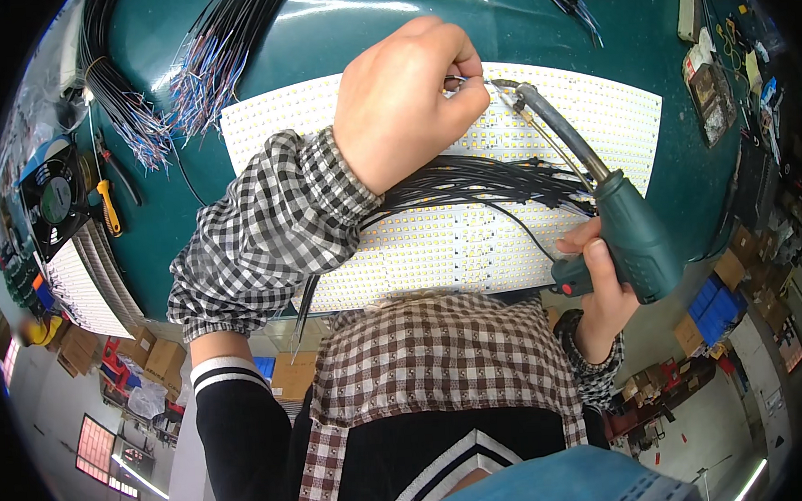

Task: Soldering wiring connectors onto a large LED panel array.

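Note:
A white board (593, 104) with rows of small yellow LEDs lies on the green table. Over its far part, my left hand (411, 100) is closed in a pinch on the end of a thin wire (454, 80). My right hand (603, 290) grips a dark green soldering gun (634, 225) by its handle. The gun's bent metal tube and thin feed guide reach up and left, with the tip close beside my left fingertips. A bundle of black wires (488, 181) lies across the middle of the board, between my hands.
Thick bundles of black wires (228, 55) with stripped coloured ends lie at the far left. A black fan (56, 198), pliers (117, 166), a yellow-handled screwdriver (108, 210) and stacked LED boards (90, 280) are at the left edge. A worn block (712, 94) sits at the right.

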### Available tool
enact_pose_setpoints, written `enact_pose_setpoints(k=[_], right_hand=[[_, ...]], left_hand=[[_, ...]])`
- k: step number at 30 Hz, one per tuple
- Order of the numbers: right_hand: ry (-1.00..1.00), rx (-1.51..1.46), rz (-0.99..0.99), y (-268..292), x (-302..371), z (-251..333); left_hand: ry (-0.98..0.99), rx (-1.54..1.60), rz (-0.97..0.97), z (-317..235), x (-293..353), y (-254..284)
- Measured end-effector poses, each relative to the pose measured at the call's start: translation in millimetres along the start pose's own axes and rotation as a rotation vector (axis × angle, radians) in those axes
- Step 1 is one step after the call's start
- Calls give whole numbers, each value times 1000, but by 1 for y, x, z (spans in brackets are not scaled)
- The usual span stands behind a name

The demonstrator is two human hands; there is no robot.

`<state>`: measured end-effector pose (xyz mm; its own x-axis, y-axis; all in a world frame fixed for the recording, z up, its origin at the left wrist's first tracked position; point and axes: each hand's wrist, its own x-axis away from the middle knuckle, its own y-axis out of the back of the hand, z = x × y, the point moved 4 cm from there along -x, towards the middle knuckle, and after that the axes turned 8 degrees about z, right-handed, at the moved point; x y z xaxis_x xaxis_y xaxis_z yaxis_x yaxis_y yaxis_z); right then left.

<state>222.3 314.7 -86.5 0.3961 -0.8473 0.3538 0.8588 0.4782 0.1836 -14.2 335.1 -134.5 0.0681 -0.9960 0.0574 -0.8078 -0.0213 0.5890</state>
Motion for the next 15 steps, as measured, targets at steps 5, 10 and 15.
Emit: enact_pose_setpoints(k=[5,10,15], right_hand=[[-1,-68,-66,1,4,-1],[0,-78,-69,1,4,0],[0,-71,-80,1,3,3]], left_hand=[[-1,7,-4,0,0,0],[3,-3,-5,1,0,0],[0,-4,-5,0,0,0]])
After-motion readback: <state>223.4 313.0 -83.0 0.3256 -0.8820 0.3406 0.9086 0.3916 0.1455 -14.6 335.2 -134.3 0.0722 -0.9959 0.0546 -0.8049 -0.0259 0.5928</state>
